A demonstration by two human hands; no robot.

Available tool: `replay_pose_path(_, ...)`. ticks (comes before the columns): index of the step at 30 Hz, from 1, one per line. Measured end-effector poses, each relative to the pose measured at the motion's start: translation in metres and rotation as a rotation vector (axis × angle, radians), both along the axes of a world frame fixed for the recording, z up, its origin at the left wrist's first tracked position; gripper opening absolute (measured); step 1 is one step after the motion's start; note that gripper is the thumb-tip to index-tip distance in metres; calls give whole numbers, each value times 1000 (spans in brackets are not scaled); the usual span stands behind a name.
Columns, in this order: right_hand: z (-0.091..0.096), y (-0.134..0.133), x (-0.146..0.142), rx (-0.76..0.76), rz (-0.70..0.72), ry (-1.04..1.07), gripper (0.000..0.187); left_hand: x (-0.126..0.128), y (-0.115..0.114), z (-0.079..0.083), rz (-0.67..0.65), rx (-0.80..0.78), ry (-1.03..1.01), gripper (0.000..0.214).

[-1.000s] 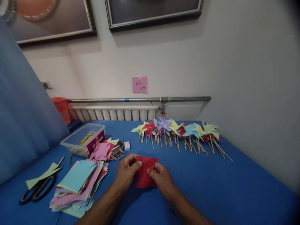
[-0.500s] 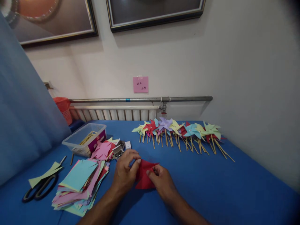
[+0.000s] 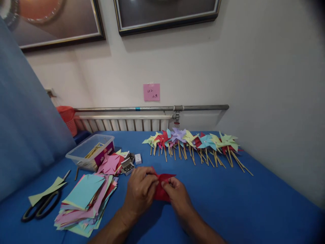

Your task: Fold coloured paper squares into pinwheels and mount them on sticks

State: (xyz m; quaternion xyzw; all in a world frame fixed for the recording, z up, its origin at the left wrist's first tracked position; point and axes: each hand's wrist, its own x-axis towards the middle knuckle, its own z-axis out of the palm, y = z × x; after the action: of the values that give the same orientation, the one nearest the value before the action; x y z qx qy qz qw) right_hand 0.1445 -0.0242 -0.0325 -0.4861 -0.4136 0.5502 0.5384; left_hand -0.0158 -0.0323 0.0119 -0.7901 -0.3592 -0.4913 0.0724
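Observation:
A red paper square (image 3: 164, 186), partly folded, lies on the blue table (image 3: 228, 203) between both hands. My left hand (image 3: 141, 191) pinches its left side with fingers curled over it. My right hand (image 3: 176, 193) grips its right side, thumb and fingers pressed on the paper. The hands almost touch, hiding most of the paper. A row of finished coloured paper pinwheels (image 3: 195, 144) on wooden sticks lies beyond the hands.
A stack of coloured paper squares (image 3: 85, 200) lies at left, black scissors (image 3: 38, 208) on a green scrap further left. A clear plastic box (image 3: 90, 154) holds sticks; a small box of pins (image 3: 127, 165) sits near it. A radiator and pipe run along the wall.
My left hand has closed in over the red paper and the two hands have come together; the paper looks more folded and smaller than before.

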Motion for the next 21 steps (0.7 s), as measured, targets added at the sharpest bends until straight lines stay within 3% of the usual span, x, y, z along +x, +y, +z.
replay_pose_path(13, 2, -9, -4, 10, 50, 211, 27, 10, -1, -13, -39, -148, 13, 24)
replay_pose_path(21, 9, -12, -7, 24, 80, 299, 33, 10, -1, -14, -46, -134, -3, 21)
